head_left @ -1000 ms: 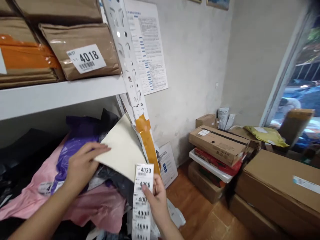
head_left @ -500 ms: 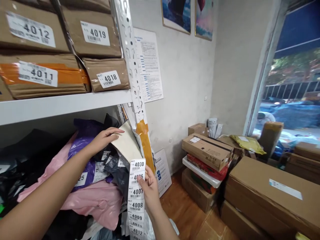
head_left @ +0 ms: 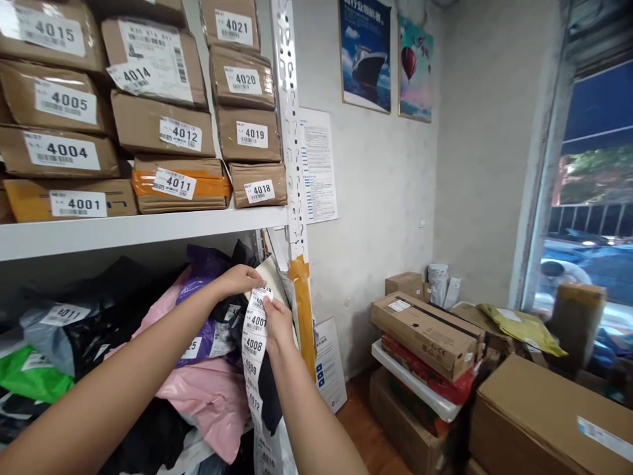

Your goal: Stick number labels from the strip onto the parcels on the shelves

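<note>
A long strip of white number labels (head_left: 254,346) hangs down in front of the lower shelf. My right hand (head_left: 279,323) grips it near the top, thumb lying on the labels. At the strip's upper end, by the label ending in 30, the fingertips of my left hand (head_left: 240,280) are pinched together. Directly behind both hands stands a cream-coloured flat sheet or envelope (head_left: 271,269), partly covered by them. To the left, a purple plastic parcel bag (head_left: 202,284) and a pink one (head_left: 210,396) lie heaped under the shelf.
Numbered cardboard boxes (head_left: 180,135) are stacked on the white shelf (head_left: 148,231) above. Its upright post (head_left: 291,132) stands just right of my hands, with orange tape (head_left: 301,303) lower down. More cartons (head_left: 430,330) are piled on the floor at right.
My left hand has gone from the cream sheet to the top of the label strip, its fingers closing. My right hand has raised the strip. The view has shifted, showing more shelf boxes.
</note>
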